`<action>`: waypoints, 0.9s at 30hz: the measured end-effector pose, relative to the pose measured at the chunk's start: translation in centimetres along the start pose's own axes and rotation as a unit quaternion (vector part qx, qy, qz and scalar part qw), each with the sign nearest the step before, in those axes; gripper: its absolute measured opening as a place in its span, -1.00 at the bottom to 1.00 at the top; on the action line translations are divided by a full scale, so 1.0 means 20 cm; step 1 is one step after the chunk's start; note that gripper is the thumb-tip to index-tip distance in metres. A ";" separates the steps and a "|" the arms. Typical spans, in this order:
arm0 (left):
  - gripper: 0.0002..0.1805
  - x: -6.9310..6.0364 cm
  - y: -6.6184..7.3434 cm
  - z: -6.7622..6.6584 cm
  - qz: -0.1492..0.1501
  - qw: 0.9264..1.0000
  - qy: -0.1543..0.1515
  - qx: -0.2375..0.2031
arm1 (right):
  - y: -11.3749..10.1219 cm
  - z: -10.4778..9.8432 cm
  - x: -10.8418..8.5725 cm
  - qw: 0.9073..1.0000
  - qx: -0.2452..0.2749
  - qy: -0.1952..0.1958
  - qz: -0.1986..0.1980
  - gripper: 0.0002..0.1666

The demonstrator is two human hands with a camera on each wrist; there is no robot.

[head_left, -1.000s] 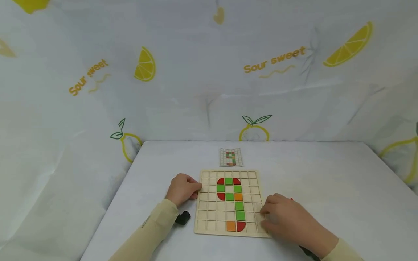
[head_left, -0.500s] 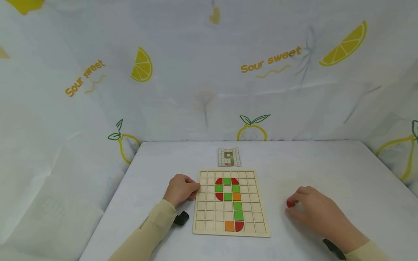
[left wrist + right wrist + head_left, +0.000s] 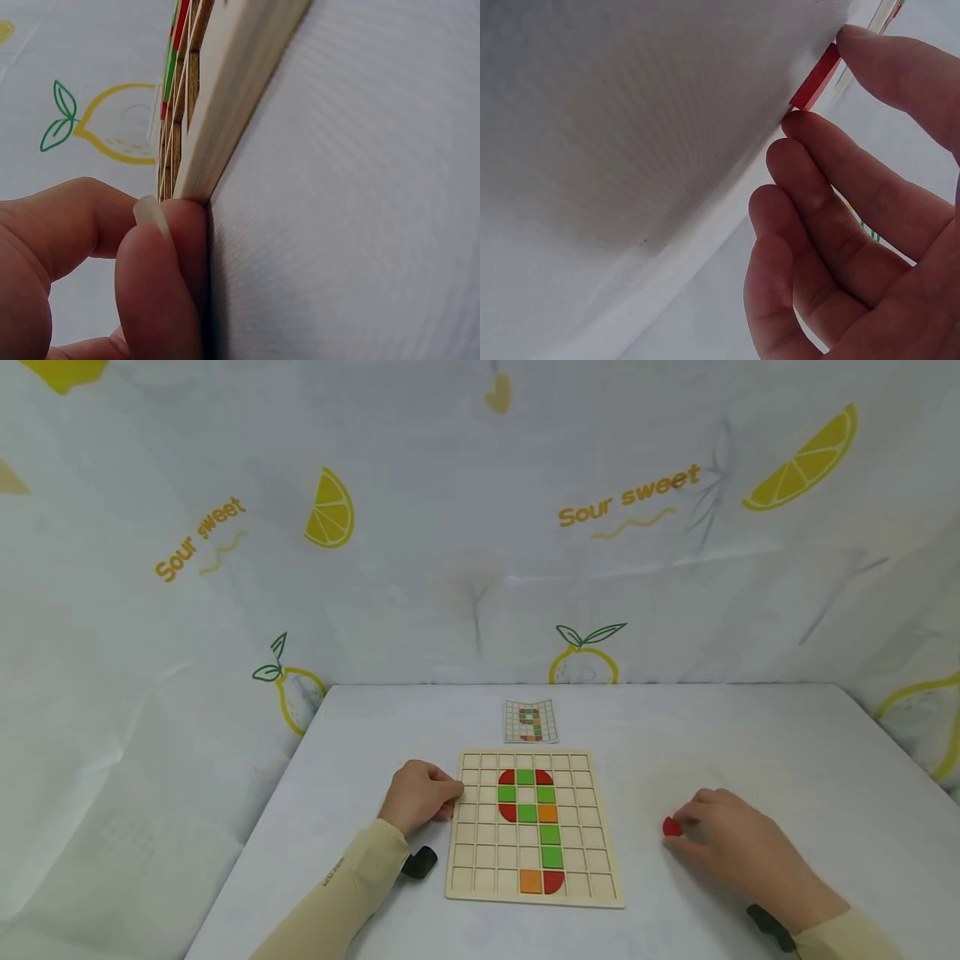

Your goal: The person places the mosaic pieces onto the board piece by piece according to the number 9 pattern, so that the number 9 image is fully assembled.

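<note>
A square wooden grid board (image 3: 484, 857) lies flat on the table, with red, green and orange tiles set in it in the shape of a 9. At its left edge my left hand (image 3: 420, 795) holds on with thumb and curled fingers; in the left wrist view the fingertips (image 3: 187, 217) meet the board's side. Right of the board, my right hand (image 3: 738, 843) pinches a small red tile (image 3: 672, 827) at table level. The right wrist view shows this tile (image 3: 815, 77) between thumb and index finger, the other fingers bent loosely beside them.
Behind the board lies a small paper card (image 3: 531, 723) printed with the same 9 pattern on a grid. A white cloth (image 3: 450, 568) with lemon prints hangs behind the white table (image 3: 720, 727). Black wrist devices (image 3: 420, 862) sit under both wrists.
My right hand has moved right, away from the board's right edge, to the red tile on the table and has taken it between thumb and index finger. The left hand stays at the board.
</note>
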State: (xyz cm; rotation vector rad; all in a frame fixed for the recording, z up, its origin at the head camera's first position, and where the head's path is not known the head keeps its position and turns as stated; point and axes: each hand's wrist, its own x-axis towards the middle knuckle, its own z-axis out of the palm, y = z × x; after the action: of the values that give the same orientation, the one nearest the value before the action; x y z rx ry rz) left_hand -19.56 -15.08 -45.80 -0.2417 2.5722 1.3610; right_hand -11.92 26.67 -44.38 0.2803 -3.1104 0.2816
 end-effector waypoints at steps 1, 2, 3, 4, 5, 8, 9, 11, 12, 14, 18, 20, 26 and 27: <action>-0.87 0.00 0.00 0.00 0.002 1.000 0.000 0.000 | 0.00 0.00 0.00 1.000 0.002 0.001 0.000 -0.64; -0.87 -0.01 0.00 0.00 0.002 1.000 0.000 -0.001 | 0.00 0.00 0.00 1.000 0.005 0.002 0.000 -0.65; -0.87 -0.01 0.01 0.00 0.001 1.000 -0.001 -0.003 | 0.00 0.00 0.00 1.000 0.008 0.003 0.000 -0.66; -0.87 -0.01 0.01 0.00 0.002 1.000 -0.001 -0.003 | 0.00 0.00 0.00 1.000 0.011 0.004 0.000 -0.66; -0.87 -0.02 0.01 0.00 0.003 1.000 -0.001 -0.003 | 0.00 0.00 0.00 1.000 0.014 0.004 0.000 -0.67; -0.87 -0.02 0.01 0.00 0.003 1.000 -0.001 -0.002 | 0.00 0.01 0.00 1.000 0.019 0.006 -0.002 -0.69; -0.87 -0.02 0.01 0.00 0.004 1.000 -0.001 0.000 | 0.00 0.01 0.00 1.000 0.019 0.005 -0.003 -0.69; -0.87 -0.02 0.01 0.00 0.005 1.000 -0.001 0.002 | -0.01 0.01 0.00 1.000 0.018 0.004 -0.003 -0.70; -0.87 -0.02 0.01 0.00 0.005 1.000 -0.001 0.003 | -0.01 0.01 0.01 1.000 0.017 0.002 -0.003 -0.69; -0.87 -0.02 0.01 0.00 0.004 1.000 -0.002 0.003 | -0.02 0.01 0.01 1.000 0.016 -0.003 -0.001 -0.69; -0.87 -0.02 0.01 0.00 0.006 1.000 -0.003 0.000 | -0.04 0.01 0.02 1.000 0.019 -0.007 -0.002 -0.69; -0.87 -0.02 0.01 0.00 0.008 1.000 -0.004 -0.003 | -0.06 0.00 0.03 1.000 0.024 -0.003 -0.009 -0.70; -0.88 -0.01 0.01 0.00 0.010 1.000 0.001 -0.003 | -0.16 -0.02 0.06 0.999 0.028 0.009 -0.035 -0.73; -0.87 -0.01 0.01 0.00 0.010 1.000 0.001 -0.002 | -0.18 -0.03 0.07 0.999 0.029 0.007 -0.035 -0.73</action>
State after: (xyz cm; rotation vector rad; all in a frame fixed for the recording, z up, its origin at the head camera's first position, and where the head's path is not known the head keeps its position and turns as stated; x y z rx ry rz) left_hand -19.32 -14.99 -45.62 -0.2190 2.5801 1.3733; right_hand -12.70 22.95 -43.21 0.3850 -3.0753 0.3710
